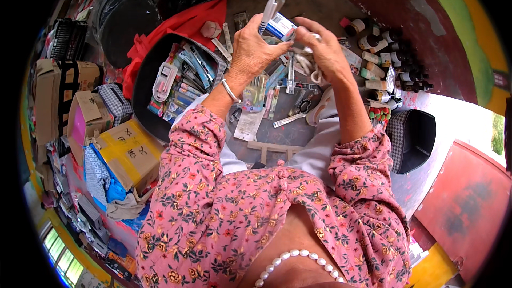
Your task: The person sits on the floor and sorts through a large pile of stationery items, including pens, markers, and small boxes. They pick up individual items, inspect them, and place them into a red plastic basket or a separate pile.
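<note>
Two or so white pens [268,13] stick up from my left hand [252,50], which is closed around them. A small blue-and-white box [281,24] sits between my hands, against the left fingers and close to the right fingertips. My right hand [326,52] curls over a pale, cord-like bundle [304,63] that hangs below its fingers; the exact grip is partly hidden. Under my hands lie loose packets, slim tubes and a clear bag with a yellowish item [255,94].
At left stands a dark open bin [143,108] full of packaged pens and stationery, beside red cloth [160,37] and cardboard boxes [130,152]. Several bottles [373,69] crowd the right by the wall. An open dark checked bin [416,138] stands near a red panel [469,202].
</note>
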